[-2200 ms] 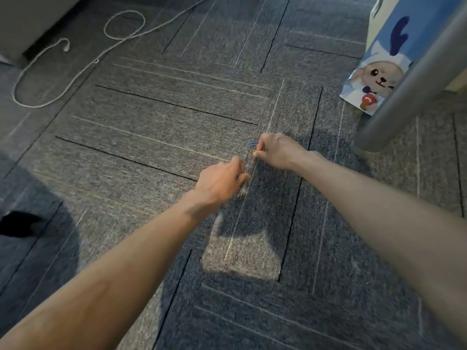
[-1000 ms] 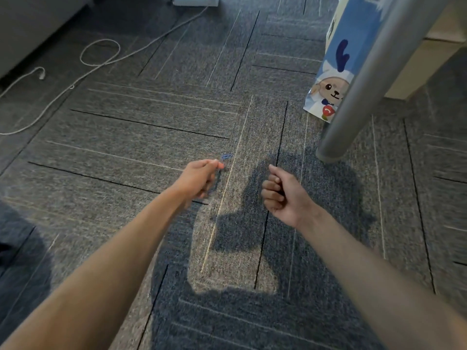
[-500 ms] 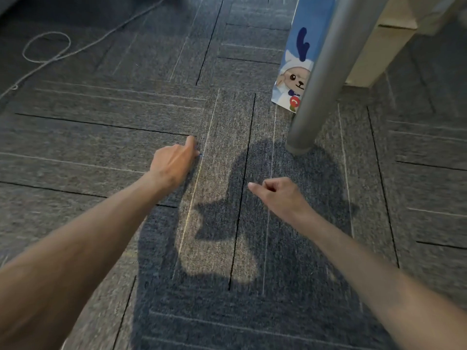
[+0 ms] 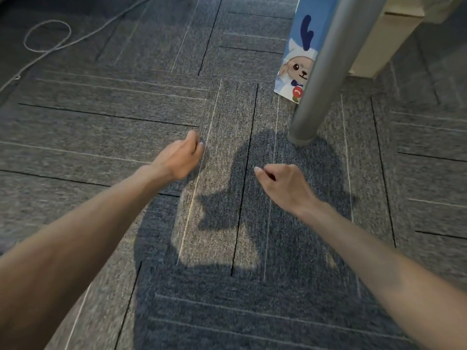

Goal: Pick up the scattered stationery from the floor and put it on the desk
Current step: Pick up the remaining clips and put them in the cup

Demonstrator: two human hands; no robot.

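The left grip [image 4: 180,155] sits low at the carpet floor [image 4: 101,127], knuckles up, fingers curled down; they hide the spot beneath, so whether they pinch any stationery I cannot tell. Near it, to its right, the right grip [image 4: 283,181] hovers, fingers curled in, contents hidden. Beyond that stands a metal table leg [image 4: 321,72], with a cartoon-printed carton [image 4: 299,59] behind it
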